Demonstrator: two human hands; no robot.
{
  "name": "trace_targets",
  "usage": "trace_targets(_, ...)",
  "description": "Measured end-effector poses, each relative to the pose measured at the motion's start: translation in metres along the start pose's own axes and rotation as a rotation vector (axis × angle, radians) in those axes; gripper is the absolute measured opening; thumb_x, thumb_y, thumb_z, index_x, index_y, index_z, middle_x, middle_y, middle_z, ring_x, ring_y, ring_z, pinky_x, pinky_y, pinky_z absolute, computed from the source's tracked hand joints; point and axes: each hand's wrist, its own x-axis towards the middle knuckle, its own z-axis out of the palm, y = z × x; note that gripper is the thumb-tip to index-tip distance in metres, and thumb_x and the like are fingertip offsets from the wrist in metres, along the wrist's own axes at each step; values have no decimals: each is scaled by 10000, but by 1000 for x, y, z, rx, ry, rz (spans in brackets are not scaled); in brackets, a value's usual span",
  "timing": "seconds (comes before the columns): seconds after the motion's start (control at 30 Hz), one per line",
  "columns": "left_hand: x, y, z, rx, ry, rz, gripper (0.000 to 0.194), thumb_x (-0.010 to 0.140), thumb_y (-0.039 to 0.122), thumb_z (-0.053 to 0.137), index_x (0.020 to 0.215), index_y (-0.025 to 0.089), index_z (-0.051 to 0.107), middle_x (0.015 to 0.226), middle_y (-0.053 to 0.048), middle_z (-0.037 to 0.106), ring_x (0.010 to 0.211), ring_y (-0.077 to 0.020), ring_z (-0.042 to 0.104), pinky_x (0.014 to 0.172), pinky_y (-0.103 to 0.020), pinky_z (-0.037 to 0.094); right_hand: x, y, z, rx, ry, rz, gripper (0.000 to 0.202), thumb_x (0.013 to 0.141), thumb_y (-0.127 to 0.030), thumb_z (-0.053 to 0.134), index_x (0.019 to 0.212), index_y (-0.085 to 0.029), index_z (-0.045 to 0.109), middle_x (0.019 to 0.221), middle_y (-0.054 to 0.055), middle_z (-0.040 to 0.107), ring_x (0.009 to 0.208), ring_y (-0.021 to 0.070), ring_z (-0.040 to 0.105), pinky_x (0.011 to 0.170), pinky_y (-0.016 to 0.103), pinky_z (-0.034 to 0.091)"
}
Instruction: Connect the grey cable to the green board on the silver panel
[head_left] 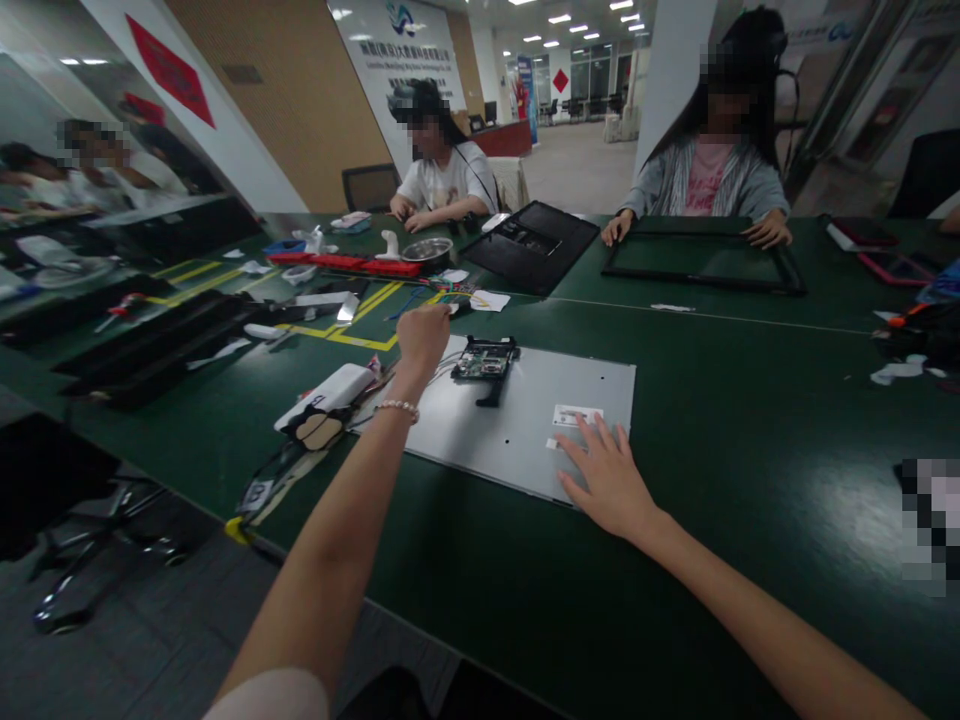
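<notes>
A flat grey metal panel (540, 440) lies on the green table in front of me, with a small white label (577, 415) near its right side. A green circuit board in a black bracket (484, 362) sits on the panel towards the back, thin cables running off to its left. My right hand (611, 475) rests with fingers spread on the panel's right part, touching the label. My left hand (424, 340) is closed above the panel's back left corner. Whatever it grips, if anything, is hidden by the fingers.
A white power bank (326, 390) with cables lies left of the panel. Beyond stand a metal bowl (427, 250), a red tray (352, 264) and a black plastic back cover (532, 245). Across the table a person holds a black frame (705, 278); another person sits further left.
</notes>
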Motion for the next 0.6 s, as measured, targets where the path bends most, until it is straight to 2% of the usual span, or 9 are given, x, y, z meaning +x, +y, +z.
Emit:
trace_targets(0.13, 14, 39, 21, -3, -121, 75, 412, 928, 177, 373, 1149, 137, 718, 1125, -186, 709, 1077, -308, 653, 917, -400, 484, 1, -2, -1, -1, -12, 7, 579, 986, -539, 324, 1500, -286, 405, 1640, 109, 218, 1512, 348, 72, 1178, 586, 54)
trace_targets(0.23, 15, 54, 41, -17, -231, 108, 380, 897, 161, 413, 1105, 150, 731, 1121, -175, 714, 1093, -295, 650, 933, -381, 483, 3, -2, -1, -2, -10, 4, 576, 984, -536, 330, 1501, -292, 401, 1639, 106, 223, 1511, 354, 69, 1173, 599, 53)
trace_targets(0.3, 13, 58, 50, -46, -275, 144, 377, 895, 182, 429, 1142, 171, 713, 1161, -152, 706, 1124, -285, 636, 971, -384, 468, 3, -2, 0, -1, -5, 0, 575, 981, -533, 343, 1500, -293, 402, 1640, 106, 220, 1511, 355, 65, 1171, 602, 54)
trace_targets(0.47, 7, 57, 59, -180, -231, 215, 463, 919, 157, 374, 1325, 175, 595, 1306, -104, 648, 1192, -231, 605, 1036, -320, 425, 3, -2, 1, 11, 12, -2, 573, 983, -537, 334, 1500, -298, 400, 1639, 107, 222, 1513, 347, 62, 1175, 595, 49)
trace_targets(0.6, 1, 54, 67, -236, -334, 278, 539, 931, 146, 367, 1464, 185, 438, 1280, -95, 667, 1166, -220, 627, 998, -293, 438, 4, -2, 0, 3, 1, 6, 580, 982, -540, 337, 1503, -292, 396, 1646, 107, 201, 1511, 358, 61, 1173, 600, 48)
